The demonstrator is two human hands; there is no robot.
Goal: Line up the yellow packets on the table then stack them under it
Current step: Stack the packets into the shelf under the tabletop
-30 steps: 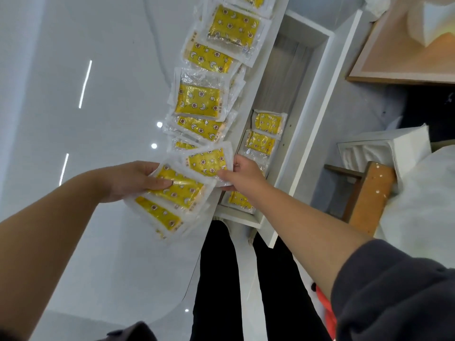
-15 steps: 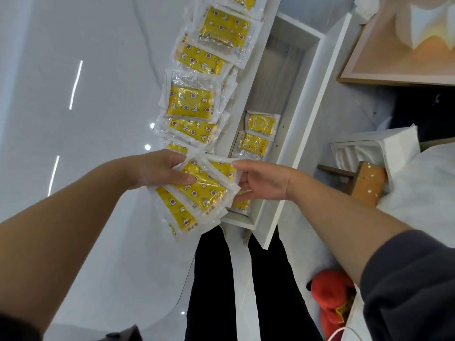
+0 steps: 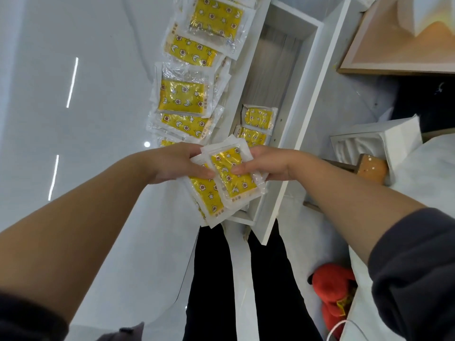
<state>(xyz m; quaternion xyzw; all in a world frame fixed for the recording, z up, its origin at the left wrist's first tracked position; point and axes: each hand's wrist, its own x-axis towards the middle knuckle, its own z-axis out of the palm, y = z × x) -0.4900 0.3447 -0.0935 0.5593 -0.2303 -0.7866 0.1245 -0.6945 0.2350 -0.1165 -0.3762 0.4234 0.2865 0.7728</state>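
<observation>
Several yellow packets [image 3: 183,96] in clear wrappers lie in an overlapping row along the right edge of the glossy white table [image 3: 103,119]. Both hands hold a small bundle of yellow packets [image 3: 232,177] above that edge. My left hand [image 3: 181,163] grips the bundle from the left, thumb on top. My right hand [image 3: 264,164] pinches the top packet from the right. Two more yellow packets [image 3: 257,119] lie on the white shelf [image 3: 302,109] below the table.
My black-clad legs [image 3: 246,279] stand below the table edge. A red object [image 3: 334,291] lies on the floor at right. A white box [image 3: 384,141], a wooden piece [image 3: 369,168] and a framed board [image 3: 394,45] sit to the right.
The hands have come together and gathered the near packets into one bundle, turning it more upright and lifting it off the table's edge. The view moved closer.
</observation>
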